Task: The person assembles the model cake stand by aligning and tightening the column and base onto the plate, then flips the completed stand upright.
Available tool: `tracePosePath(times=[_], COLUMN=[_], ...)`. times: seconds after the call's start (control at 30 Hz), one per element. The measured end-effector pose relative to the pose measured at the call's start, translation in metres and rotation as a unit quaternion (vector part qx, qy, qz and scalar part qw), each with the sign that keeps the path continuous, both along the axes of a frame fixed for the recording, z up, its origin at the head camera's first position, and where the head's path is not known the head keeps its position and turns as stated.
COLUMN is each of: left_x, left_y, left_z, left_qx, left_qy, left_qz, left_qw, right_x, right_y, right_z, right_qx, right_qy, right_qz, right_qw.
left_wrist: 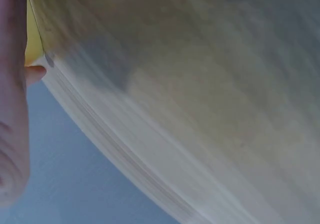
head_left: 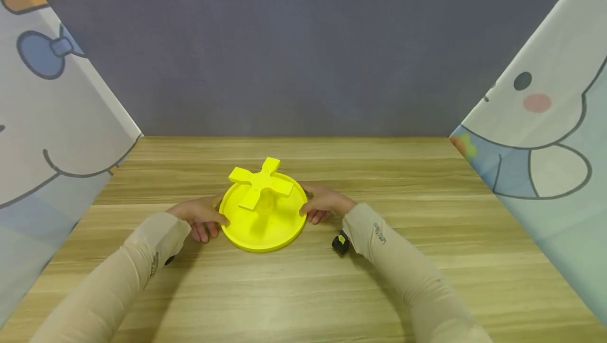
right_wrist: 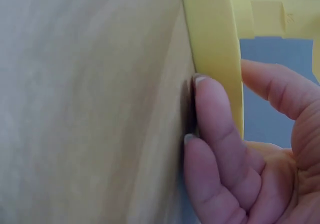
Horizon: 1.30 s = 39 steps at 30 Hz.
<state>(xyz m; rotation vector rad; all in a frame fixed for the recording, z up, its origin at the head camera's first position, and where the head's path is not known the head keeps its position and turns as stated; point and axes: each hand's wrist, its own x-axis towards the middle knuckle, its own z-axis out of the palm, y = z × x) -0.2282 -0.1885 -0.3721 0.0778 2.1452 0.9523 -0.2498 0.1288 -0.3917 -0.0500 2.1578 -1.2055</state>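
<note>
A round, shallow yellow dish point(head_left: 284, 224) with a raised rim is at the middle of the table, slightly left. From its centre a short post point(right_wrist: 267, 16) carries a flat yellow cross-shaped piece point(head_left: 260, 180) above the dish. My left hand point(head_left: 201, 216) grips the rim on the left, thumb over the edge. On the opposite side my right hand point(head_left: 327, 202) pinches the rim, its thumb inside and fingers outside, low by the tabletop. Whether the dish is slightly lifted, I cannot tell. The left wrist view shows only part of that hand and a yellow sliver point(left_wrist: 33, 38).
The wood-grain table point(head_left: 303, 301) ends at a dark grey panel point(head_left: 294, 48) behind. Cartoon-printed panels point(head_left: 536, 137) slant along both sides. A small black device point(head_left: 340, 243) is on the right wrist. Both forearms wear beige sleeves point(head_left: 403, 264).
</note>
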Motion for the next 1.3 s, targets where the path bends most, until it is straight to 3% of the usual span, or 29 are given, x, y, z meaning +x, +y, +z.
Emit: tracePosePath(times=[0.43, 0.7, 0.83, 1.07, 1.3], left_x=[0.003, -0.003, -0.005, -0.005, -0.004], left_y=[0.005, 0.011, 0.011, 0.013, 0.012], left_z=[-0.003, -0.008, -0.009, -0.009, -0.007], left_qx=[0.023, 0.036, 0.05, 0.064, 0.078], left_qy=[0.011, 0.004, -0.006, -0.014, -0.015], left_qz=[0.038, 0.027, 0.024, 0.035, 0.053], left_qw=[0.9989, 0.999, 0.9984, 0.9972, 0.9954], right_x=[0.01, 0.01, 0.011, 0.011, 0.009], right_y=[-0.003, -0.003, -0.006, -0.011, -0.008], right_z=[-0.004, -0.007, -0.011, -0.01, -0.007], right_qx=[-0.01, -0.015, -0.006, 0.064, 0.045], right_qy=[-0.001, 0.001, 0.021, 0.094, 0.115], right_qz=[-0.021, -0.03, -0.03, 0.0, 0.023], right_qw=[0.9997, 0.9994, 0.9993, 0.9935, 0.9921])
